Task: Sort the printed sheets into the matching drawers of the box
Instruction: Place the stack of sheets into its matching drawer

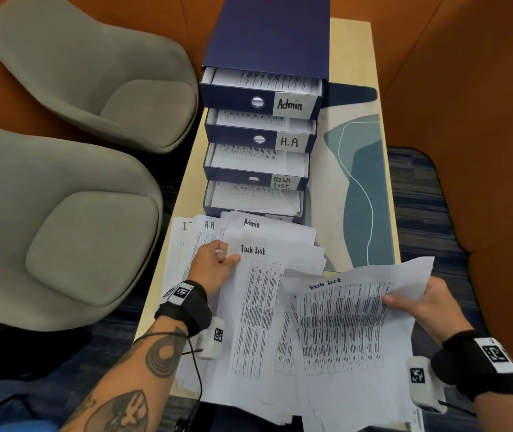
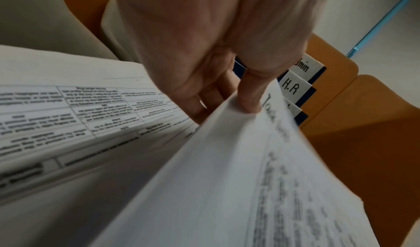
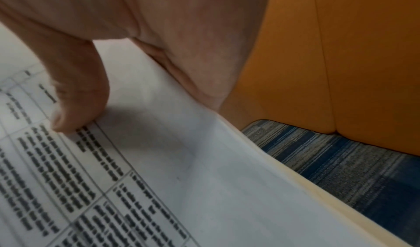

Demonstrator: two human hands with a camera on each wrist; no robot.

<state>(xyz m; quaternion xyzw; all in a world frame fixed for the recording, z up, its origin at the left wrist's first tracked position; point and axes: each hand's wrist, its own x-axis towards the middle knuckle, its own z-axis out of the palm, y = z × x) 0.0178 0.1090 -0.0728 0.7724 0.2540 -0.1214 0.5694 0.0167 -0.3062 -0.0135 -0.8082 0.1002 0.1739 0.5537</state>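
Sheets (image 1: 344, 325) bear printed tables under handwritten "Task List" headings.

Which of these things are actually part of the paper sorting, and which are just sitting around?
Part of the job:
- drawer box
- loose sheets
- Task List sheet, held by the right hand
- left hand, pinching another sheet

Just there:
- two grey chairs
- table
- carpet

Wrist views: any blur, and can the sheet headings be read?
Left wrist: sheet under the left hand is smeared, heading barely legible; drawer labels stay sharp. Right wrist: table text by the right hand is soft, no heading shown. Head: both "Task List" headings readable.
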